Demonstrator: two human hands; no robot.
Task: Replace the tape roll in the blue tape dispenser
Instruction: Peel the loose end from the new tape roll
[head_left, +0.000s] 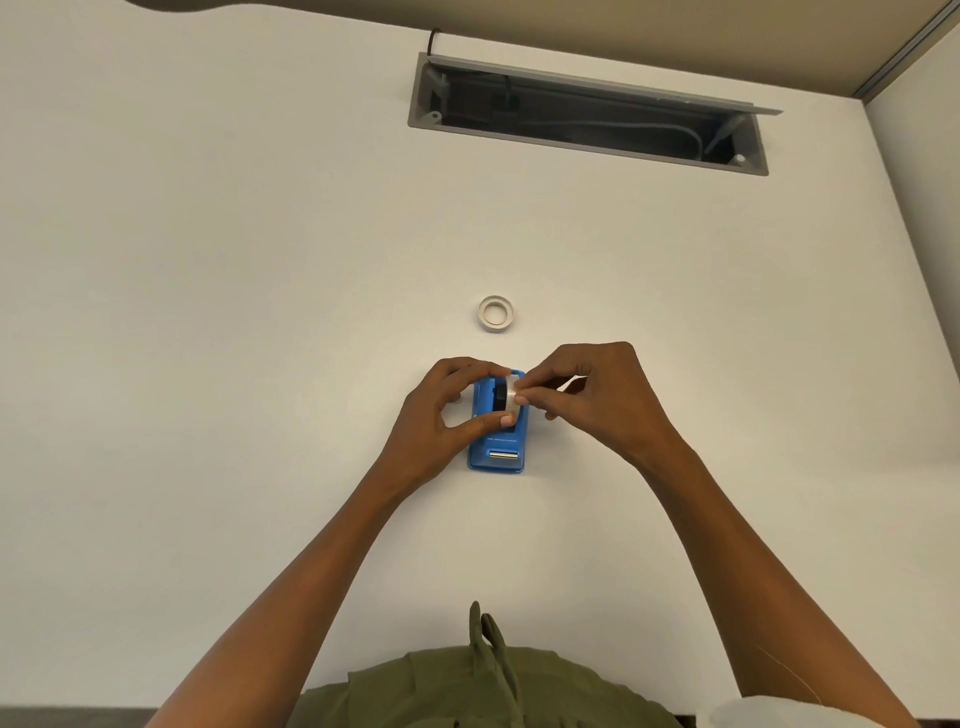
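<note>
Head view: both hands at the blue dispenser (497, 431) on the bench (260, 312).
Left hand (441, 410) clasps its body; right hand (587, 400) pinches the tape roll (511, 392); an empty ring (496, 313) lies beyond.

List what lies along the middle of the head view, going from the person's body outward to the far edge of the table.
Green garment → blue tape dispenser with a tape roll in it, under both hands → loose tape ring → open cable hatch.
</note>
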